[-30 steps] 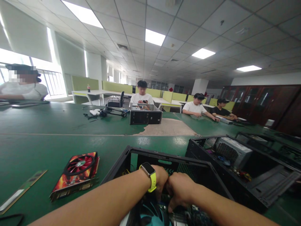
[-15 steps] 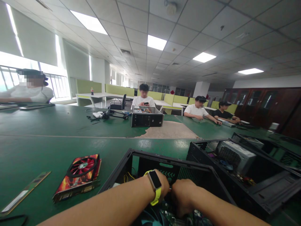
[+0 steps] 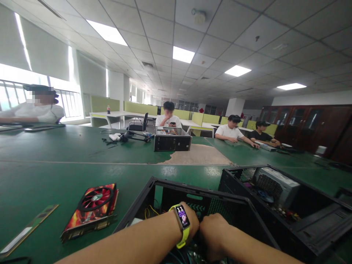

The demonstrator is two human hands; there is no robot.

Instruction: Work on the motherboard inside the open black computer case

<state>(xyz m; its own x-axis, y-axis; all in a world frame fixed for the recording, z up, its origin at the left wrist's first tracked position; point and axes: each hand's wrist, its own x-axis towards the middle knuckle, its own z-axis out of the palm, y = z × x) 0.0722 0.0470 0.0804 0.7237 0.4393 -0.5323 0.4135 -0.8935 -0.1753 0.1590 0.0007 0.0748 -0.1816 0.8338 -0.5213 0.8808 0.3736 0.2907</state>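
Both my hands reach down into an open black computer case (image 3: 192, 192) at the bottom of the view. My left hand (image 3: 194, 223), with a yellow-banded watch (image 3: 183, 220) on the wrist, and my right hand (image 3: 213, 234) are pressed together inside it. Their fingers are hidden below the frame edge and behind the knuckles. A bit of circuit board shows under them. On the green table (image 3: 68, 172) to the left lies a red and black graphics card (image 3: 92, 211), and further left a green memory stick (image 3: 26, 231).
A second open black case (image 3: 277, 198) with a grey power supply stands right of mine. A third case (image 3: 171, 141) sits mid-table, with cables and a white object to its left. Several people sit at the far side and the far left. Dark wooden cabinets line the right wall.
The view has tilted upward, so my hands sit lower in the picture and less of the case interior shows. The hands stay together inside the case.
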